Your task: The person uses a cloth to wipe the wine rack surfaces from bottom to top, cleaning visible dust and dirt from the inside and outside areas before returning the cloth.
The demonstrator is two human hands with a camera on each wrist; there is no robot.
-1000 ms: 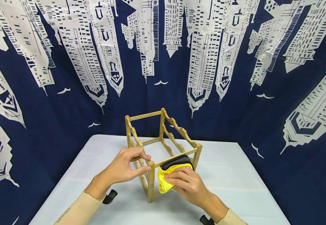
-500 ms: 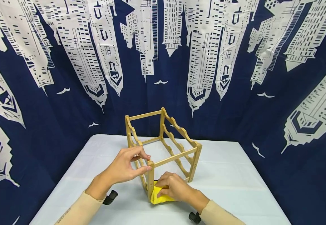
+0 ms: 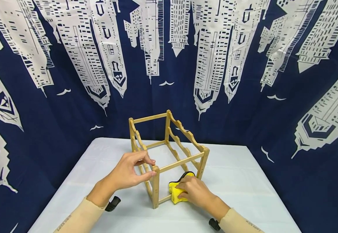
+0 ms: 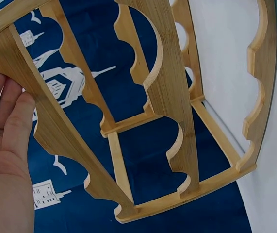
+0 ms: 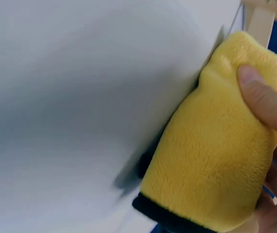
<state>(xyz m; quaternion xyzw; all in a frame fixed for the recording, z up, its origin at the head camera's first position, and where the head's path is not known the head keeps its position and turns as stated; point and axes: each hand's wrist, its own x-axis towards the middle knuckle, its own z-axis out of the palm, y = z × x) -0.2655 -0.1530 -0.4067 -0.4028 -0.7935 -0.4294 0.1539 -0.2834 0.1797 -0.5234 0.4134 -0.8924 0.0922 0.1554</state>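
A light wooden rack (image 3: 155, 191) with scalloped rails stands on the table. My left hand (image 3: 128, 171) grips the top of its near corner post, thumb in front. In the left wrist view, the fingers of that hand (image 4: 7, 160) lie against a scalloped rail (image 4: 56, 116). Low at the rack's near side, my right hand (image 3: 196, 191) holds a folded yellow cloth (image 3: 176, 193) with dark edging against the bottom crossbar. Seen from the right wrist, the thumb (image 5: 259, 90) presses on the plush cloth (image 5: 211, 141); the other fingers are mostly hidden behind it.
The white-covered table (image 3: 233, 181) reaches back to a navy curtain (image 3: 244, 126) printed with white upside-down buildings. Black devices sit at the left wrist (image 3: 112, 204) and the right wrist (image 3: 214, 224).
The right hand has carried the cloth from the upper crossbar down to the foot of the near post, then rightward along the bottom crossbar. The left hand keeps its place on the rack.
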